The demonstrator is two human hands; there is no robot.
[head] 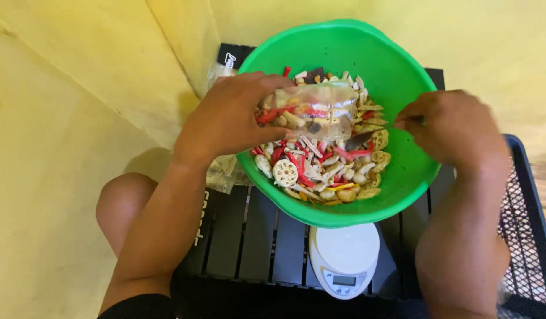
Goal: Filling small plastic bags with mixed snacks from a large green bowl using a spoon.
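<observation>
Sideways, clear bag (311, 109) in L hand (228, 118) fingers, spoon (367, 137) in R hand (453, 127)

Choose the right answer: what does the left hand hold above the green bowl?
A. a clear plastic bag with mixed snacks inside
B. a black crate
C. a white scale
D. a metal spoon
A: the left hand grips a clear bag partly filled with snacks over the bowl, while the spoon is in the right hand.

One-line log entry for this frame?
left hand: holds clear bag | right hand: holds spoon | over green bowl of mixed snacks
</observation>
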